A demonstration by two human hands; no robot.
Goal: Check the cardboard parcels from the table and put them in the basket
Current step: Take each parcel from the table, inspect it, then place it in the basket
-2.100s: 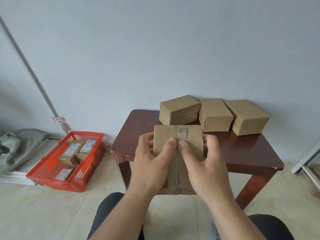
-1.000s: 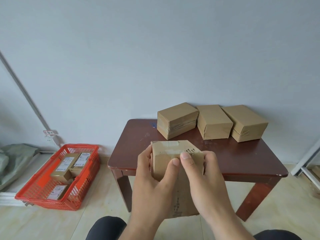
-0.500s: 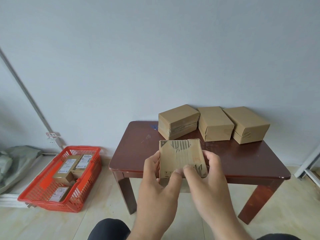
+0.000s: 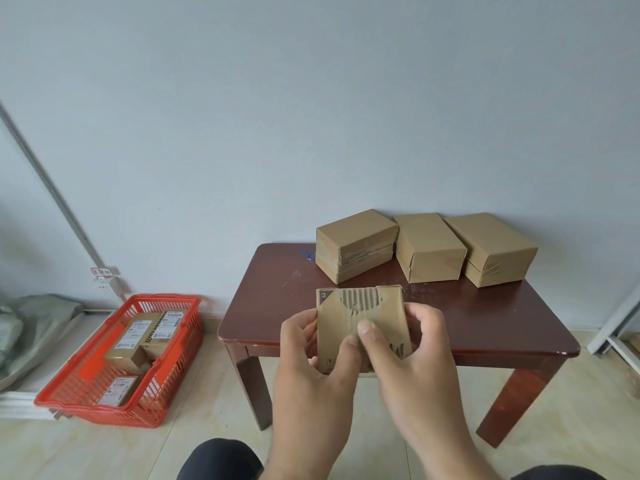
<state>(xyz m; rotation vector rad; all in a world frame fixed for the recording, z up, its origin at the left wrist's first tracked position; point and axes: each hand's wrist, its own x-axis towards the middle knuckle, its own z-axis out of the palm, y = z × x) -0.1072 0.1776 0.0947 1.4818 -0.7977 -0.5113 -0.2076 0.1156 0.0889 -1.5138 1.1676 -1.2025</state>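
I hold a small worn cardboard parcel (image 4: 363, 313) in front of me, above the near edge of the dark wooden table (image 4: 277, 289). Its torn face with bare corrugation points at me. My left hand (image 4: 311, 368) grips its left side, thumb on the front. My right hand (image 4: 412, 355) grips its right side, thumb pressed on the middle of the front. Three bigger cardboard parcels stand along the table's back: left (image 4: 356, 244), middle (image 4: 429, 245), right (image 4: 491, 247). The red basket (image 4: 69, 400) sits on the floor to the left.
The basket holds several labelled parcels (image 4: 138, 337). A grey bag (image 4: 31, 327) lies on the floor at far left. A white frame (image 4: 616, 327) stands at the right edge. My knees show at the bottom. The floor is pale tile.
Both hands have turned the parcel over, from its long taped side to the torn corrugated face. The view has shifted slightly; the table parcels and basket stayed put.
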